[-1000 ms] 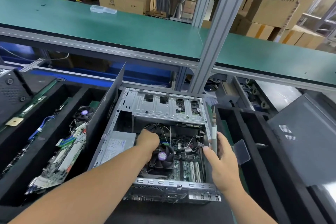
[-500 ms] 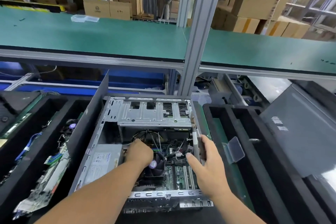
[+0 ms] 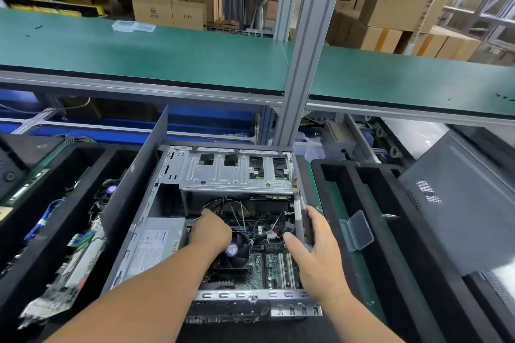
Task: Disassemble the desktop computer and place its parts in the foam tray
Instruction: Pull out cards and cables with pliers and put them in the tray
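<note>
Left hand (image 3: 211, 232) reaches into the computer case (image 3: 223, 175), fingers curled among the cables (image 3: 223, 203). Right hand (image 3: 315, 253) grips a screwdriver (image 3: 298, 213) at the case's right wall.

- The desktop computer (image 3: 223, 231) is lying on its side with the cover off, showing a silver drive cage, grey power supply box, green motherboard and a black cooler fan with a purple hub.
- The black foam tray (image 3: 362, 231) is sitting just right of it, its long slots running front to back.

green conveyor belt (image 3: 167, 56), cardboard boxes (image 3: 170, 12)
</note>
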